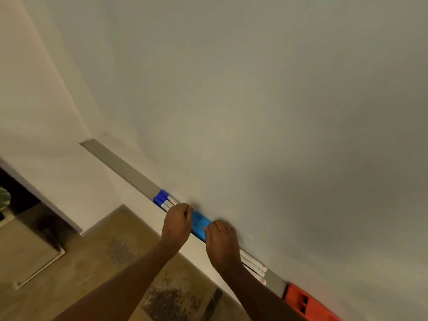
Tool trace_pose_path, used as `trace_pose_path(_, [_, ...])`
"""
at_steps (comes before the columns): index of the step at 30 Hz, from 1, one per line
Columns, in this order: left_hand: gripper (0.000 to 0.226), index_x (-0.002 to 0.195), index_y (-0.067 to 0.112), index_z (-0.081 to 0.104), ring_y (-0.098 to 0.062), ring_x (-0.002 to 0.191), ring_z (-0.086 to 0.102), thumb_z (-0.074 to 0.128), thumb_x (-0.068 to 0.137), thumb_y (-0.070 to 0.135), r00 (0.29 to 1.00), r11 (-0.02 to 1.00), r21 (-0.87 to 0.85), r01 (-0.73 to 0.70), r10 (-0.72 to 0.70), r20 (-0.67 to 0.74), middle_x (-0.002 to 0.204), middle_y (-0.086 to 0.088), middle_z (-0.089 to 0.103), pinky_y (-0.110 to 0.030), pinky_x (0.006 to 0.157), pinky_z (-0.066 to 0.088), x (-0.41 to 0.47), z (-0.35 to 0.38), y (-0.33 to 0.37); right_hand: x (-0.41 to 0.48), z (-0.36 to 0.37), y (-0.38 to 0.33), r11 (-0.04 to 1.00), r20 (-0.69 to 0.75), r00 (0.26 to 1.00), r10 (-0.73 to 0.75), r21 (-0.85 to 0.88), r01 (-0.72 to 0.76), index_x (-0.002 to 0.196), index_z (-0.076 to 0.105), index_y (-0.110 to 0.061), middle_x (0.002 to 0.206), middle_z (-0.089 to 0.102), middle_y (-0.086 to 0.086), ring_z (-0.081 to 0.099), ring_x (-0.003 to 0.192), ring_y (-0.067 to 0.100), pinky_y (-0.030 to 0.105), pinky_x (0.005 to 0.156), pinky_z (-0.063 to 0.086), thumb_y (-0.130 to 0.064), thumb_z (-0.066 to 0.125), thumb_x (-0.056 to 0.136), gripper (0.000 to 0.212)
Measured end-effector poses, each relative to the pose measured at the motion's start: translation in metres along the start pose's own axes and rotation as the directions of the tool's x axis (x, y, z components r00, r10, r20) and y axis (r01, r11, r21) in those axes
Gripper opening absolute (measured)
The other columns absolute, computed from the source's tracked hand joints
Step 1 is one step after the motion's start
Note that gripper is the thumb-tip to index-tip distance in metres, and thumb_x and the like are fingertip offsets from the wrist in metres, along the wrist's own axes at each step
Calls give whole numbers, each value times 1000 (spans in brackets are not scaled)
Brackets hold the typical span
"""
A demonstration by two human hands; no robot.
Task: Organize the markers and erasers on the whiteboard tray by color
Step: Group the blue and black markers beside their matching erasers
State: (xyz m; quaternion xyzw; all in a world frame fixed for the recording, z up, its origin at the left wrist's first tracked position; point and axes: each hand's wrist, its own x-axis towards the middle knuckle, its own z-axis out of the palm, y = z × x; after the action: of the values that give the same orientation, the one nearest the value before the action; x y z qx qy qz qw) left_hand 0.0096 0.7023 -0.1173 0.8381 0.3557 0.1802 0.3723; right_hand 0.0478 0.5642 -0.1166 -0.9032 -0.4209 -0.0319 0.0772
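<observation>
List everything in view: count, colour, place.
whiteboard: one, white, fills the upper view
tray: one, grey, along the board's lower edge
blue markers: about three, blue caps, on the tray left of the hands
blue eraser: one, on the tray between the hands
white-barrelled markers: about three, red marks, right of the hands
red eraser: one, orange-red, far right
left hand: at the blue eraser's left end
right hand: over its right end

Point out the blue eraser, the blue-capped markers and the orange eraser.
blue eraser (pixel 200 224): head view, its exposed top face.
blue-capped markers (pixel 163 194): head view, a blue cap.
orange eraser (pixel 294 293): head view, its top face.
</observation>
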Motion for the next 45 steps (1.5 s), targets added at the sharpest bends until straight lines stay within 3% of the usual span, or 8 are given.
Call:
trace_pose_path(3, [28,82,7,65,-12,63,53,48,96,24,1000,999,36,9,-9,6,78,-11,69,-22,62,38,18,-11,-14,21,6,-14,999,57,998,-13,-33,15,78,67,-16,75,67,0,63,71,15,27,68,54,-28,83,66,23])
trace_pose_path(6, [22,89,5,67,-12,71,56,49,95,18,999,997,66,36,-36,-9,86,-11,69,-19,67,40,38,-23,-29,40,19,-24,1000,105,994,-16,22,14,99,65,-12,98,67,6,63,94,22,34,85,51,-20,74,78,24])
trace_pose_path(10, [19,97,0,65,-31,93,59,51,92,12,992,987,107,122,-120,-24,98,-18,65,-33,80,45,69,-35,-48,58,40,-34,995,188,981,-38,96,20,120,56,-9,127,56,11,49,119,28,39,101,38,-8,59,85,35])
trace_pose_path(14, [22,106,-2,59,-32,103,55,49,93,13,981,960,216,176,-190,45,111,-20,61,-39,91,45,93,-35,-60,65,51,-37,991,168,983,-72,122,51,104,64,-12,112,64,9,58,107,26,37,91,46,-5,69,76,29])
trace_pose_path(18, [25,114,-1,53,-31,108,54,48,93,12,963,943,269,198,-238,125,118,-19,57,-37,92,45,105,-32,-70,68,60,-38,990,234,963,-135,63,124,118,56,-10,126,56,12,46,121,29,42,103,36,-7,63,83,36])
trace_pose_path(22, [25,114,-1,53,-32,108,54,48,92,8,954,940,283,190,-246,174,119,-19,58,-37,92,46,111,-27,-77,70,63,-38,986,239,957,-166,30,164,118,58,-10,124,58,13,46,122,31,44,103,37,-7,63,83,35])
trace_pose_path(28, [24,107,-1,58,-36,104,55,43,93,11,959,941,282,187,-237,155,112,-21,60,-43,89,46,115,-18,-77,67,60,-33,982,211,960,-186,47,180,107,65,-10,111,65,12,55,111,31,42,94,45,-5,68,75,33])
trace_pose_path(45, [27,97,-5,63,-39,98,58,43,93,13,972,917,386,104,-176,155,106,-24,61,-44,86,48,84,14,-57,31,54,-4,989,190,974,-126,95,109,111,60,-6,123,57,17,48,116,36,46,101,37,-2,54,80,32])
